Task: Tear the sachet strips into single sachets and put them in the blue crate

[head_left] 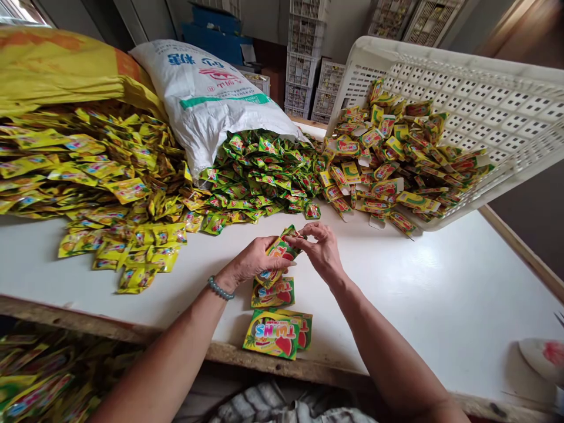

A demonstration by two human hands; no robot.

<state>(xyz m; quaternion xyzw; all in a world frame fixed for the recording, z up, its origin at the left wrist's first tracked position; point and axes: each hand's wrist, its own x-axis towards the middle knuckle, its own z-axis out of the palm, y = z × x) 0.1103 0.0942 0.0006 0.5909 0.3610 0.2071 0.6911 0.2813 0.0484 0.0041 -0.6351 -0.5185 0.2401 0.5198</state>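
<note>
My left hand is wrapped round a small green and yellow candy box printed "TWINS", tilted above the white table. At the far end of this box, the thumb and fingers of my right hand are closed in a pinch. Whether they grip only its end flap or also a packet is hidden. Just below my left hand lies another TWINS box. Closer to the table's front edge, a flat TWINS box overlaps one more.
Yellow candy packets spread from a yellow sack at left. Green packets spill from a white sack. A tipped white basket at right holds many boxes. More packets lie below the table at left.
</note>
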